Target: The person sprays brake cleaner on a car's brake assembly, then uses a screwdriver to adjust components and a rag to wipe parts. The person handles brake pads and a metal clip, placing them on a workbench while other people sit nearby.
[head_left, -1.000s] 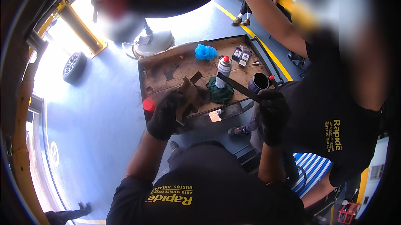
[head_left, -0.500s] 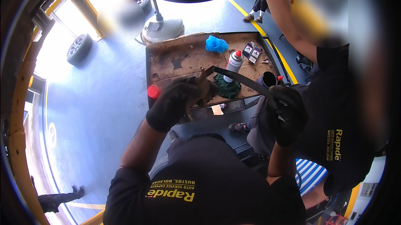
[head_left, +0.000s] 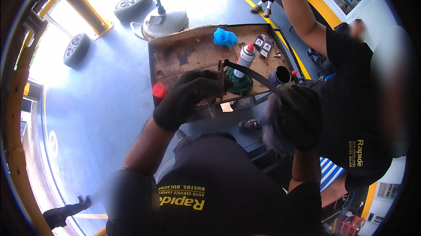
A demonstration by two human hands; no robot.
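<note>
My left hand [head_left: 188, 95], in a black glove, is closed around a flat brownish piece [head_left: 220, 73], seen nearly edge-on; its exact kind is unclear. From the right, my black-gloved right hand [head_left: 298, 115] grips a long, narrow, dark tool [head_left: 254, 74], with a slight curve. Its far end reaches the top of the brown piece; whether they touch I cannot tell. Just beyond, a white spray can [head_left: 246, 56] with a red top stands by a dark green cloth [head_left: 239, 85] on a cardboard-lined tray [head_left: 169, 63]. Left of my left wrist is a red cap [head_left: 159, 90].
The tray also bears a crumpled blue glove or bag [head_left: 225, 37], small dark boxes [head_left: 263, 45] and a dark cup [head_left: 280, 75]. A co-worker [head_left: 342, 104] stands close on my right, arm raised. A round dark part hangs overhead. Wheels [head_left: 76, 49] and a yellow post stand far left.
The view has shifted slightly. My right hand has turned and come closer to the camera, still holding the dark tool. My left hand has tilted the brown piece more upright.
</note>
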